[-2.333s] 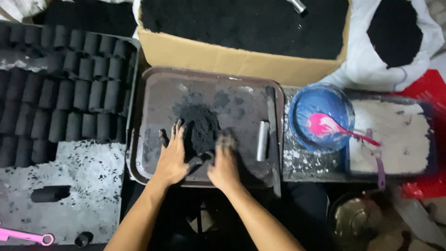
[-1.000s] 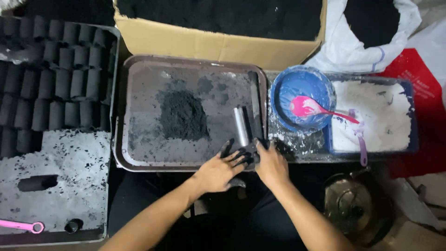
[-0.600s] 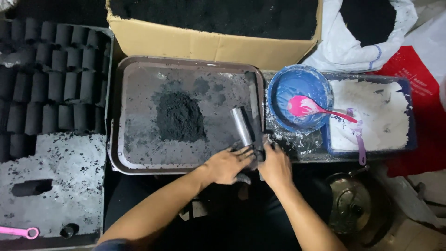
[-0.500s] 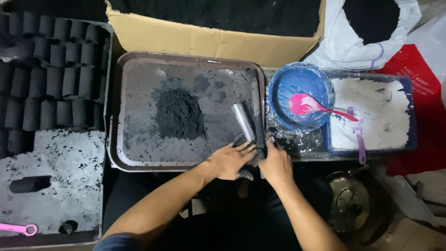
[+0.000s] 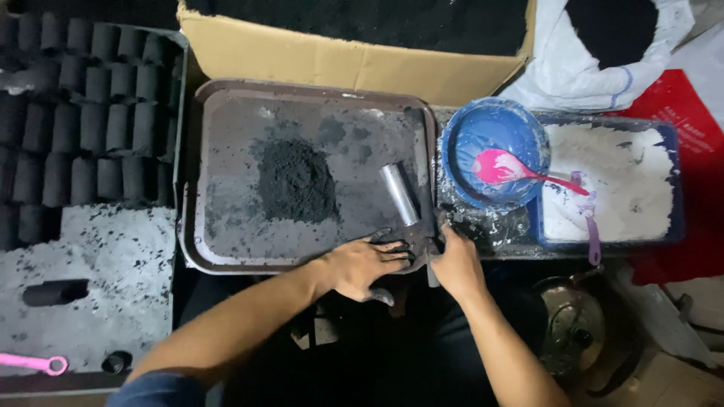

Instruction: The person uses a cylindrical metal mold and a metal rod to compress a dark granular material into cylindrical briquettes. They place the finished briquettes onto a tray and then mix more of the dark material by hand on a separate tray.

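Landmark = the brown rectangular metal tray (image 5: 226,249), dusted grey. Far left of it, rows of black cylindrical briquettes (image 5: 83,128) packed in a dark crate, & below them a grey speckled board (image 5: 113,286) w/ one loose black cylinder (image 5: 54,292) lying on it; a pink plastic tool (image 5: 34,363) sits at the board's lower left edge. Behind the tray, a cardboard box of black powder (image 5: 362,34). On the tray, left of centre, a heap of black powder (image 5: 296,181). At the tray's lower right corner the left hand (image 5: 362,264), blackened, lies palm-down, fingers spread & loosely curved over a dark lump at the rim; can't tell if it really grips. A short shiny metal tube (image 5: 399,194) lies tilted on the tray just above those fingers. Right hand (image 5: 455,260) presses against the tray's right rim, fingers curled round a dark upright bar there. Right of the tray: blue round bowl (image 5: 494,151) w/ a pink spoon (image 5: 520,170), then a blue tub of white powder (image 5: 611,181), w/ a white sack (image 5: 603,53) behind them.
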